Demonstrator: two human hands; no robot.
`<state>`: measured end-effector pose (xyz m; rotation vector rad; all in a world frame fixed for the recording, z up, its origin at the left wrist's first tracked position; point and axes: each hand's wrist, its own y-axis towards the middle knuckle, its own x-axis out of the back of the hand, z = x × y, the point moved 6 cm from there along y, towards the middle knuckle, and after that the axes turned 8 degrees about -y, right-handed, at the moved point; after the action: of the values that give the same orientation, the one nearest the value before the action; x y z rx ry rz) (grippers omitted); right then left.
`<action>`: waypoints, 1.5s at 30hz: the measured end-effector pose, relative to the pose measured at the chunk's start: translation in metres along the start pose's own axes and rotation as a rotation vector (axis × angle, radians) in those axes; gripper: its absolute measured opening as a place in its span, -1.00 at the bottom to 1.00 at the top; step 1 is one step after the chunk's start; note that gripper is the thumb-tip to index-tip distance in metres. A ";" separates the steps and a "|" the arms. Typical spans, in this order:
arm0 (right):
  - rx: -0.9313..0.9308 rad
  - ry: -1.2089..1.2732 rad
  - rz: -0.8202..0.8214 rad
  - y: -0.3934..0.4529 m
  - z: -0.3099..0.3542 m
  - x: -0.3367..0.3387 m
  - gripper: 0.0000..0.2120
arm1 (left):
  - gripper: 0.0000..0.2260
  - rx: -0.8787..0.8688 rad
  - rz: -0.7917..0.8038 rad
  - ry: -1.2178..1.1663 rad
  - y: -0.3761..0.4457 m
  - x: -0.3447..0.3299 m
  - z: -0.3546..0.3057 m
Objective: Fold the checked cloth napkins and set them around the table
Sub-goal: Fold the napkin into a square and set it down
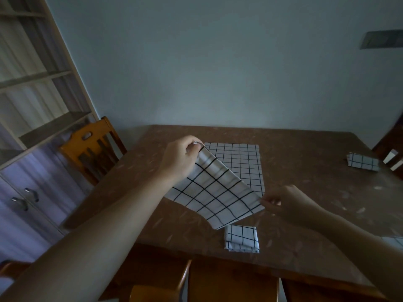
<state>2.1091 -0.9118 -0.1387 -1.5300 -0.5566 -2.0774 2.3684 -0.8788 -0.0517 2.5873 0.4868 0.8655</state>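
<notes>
On the brown marbled table (pixel 305 166), head view: the white black-checked cloth napkin (pixel 220 190) is half lifted, left hand (pixel 178 158) pinching its far corner, right hand (pixel 287 202) pinching the near corner; two folded checked napkins lie at the near edge (pixel 242 238) and far right (pixel 362 161). Risk: uneven pull between the corners would skew the fold, or a slipped pinch would drop it.

The left hand (pixel 178 156) pinched one corner of a checked napkin (pixel 218 192) and the right hand (pixel 285 201) pinched another, lifting its near half over the part lying flat on the brown surface (pixel 305 171). One folded napkin (pixel 242 238) lay near the front edge, just beside the lifted cloth, and another folded napkin (pixel 363 161) lay well apart at the right.
</notes>
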 end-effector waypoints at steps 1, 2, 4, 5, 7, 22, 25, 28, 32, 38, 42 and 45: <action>-0.002 0.002 -0.018 -0.001 -0.002 0.004 -0.87 | -0.84 0.016 0.009 -0.002 -0.002 -0.002 0.003; -0.006 0.019 -0.049 -0.002 -0.002 0.009 -0.89 | -0.84 0.034 0.008 -0.010 -0.003 -0.002 0.005; -0.029 0.095 -0.201 -0.004 -0.005 0.027 -0.91 | -0.84 0.076 -0.016 -0.027 -0.004 0.001 0.012; -0.048 0.150 -0.310 -0.005 -0.006 0.039 -0.91 | -0.84 0.109 -0.025 -0.036 -0.004 0.004 0.016; -0.090 0.272 -0.482 -0.008 -0.005 0.062 -0.92 | -0.84 0.209 -0.010 -0.054 -0.006 0.007 0.030; 0.046 0.254 -0.348 0.007 0.031 0.102 -0.90 | -0.74 -0.026 0.371 -0.168 -0.020 -0.086 -0.067; -0.021 0.343 -0.327 0.002 0.019 0.095 -0.92 | -0.78 0.054 0.364 -0.230 -0.018 -0.084 -0.061; -0.013 0.361 -0.302 0.000 0.016 0.091 -0.88 | -0.84 0.027 0.403 -0.305 -0.020 -0.087 -0.066; 0.017 0.363 -0.301 0.000 0.019 0.095 -0.80 | -0.92 -0.012 0.293 -0.388 -0.017 -0.086 -0.073; -0.081 0.207 -0.133 -0.017 -0.019 0.067 -0.83 | -0.93 0.017 0.126 -0.423 -0.004 -0.054 -0.056; -0.160 0.232 -0.102 -0.026 -0.039 0.054 -0.77 | -0.89 0.046 0.140 -0.444 -0.006 -0.047 -0.048; -0.152 0.380 -0.176 -0.021 -0.041 0.053 -0.91 | -0.89 0.083 0.093 -0.540 -0.007 -0.046 -0.043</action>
<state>2.0523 -0.9268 -0.1000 -1.1496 -0.4086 -2.5156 2.3059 -0.8829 -0.0458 2.7822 0.2480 0.1470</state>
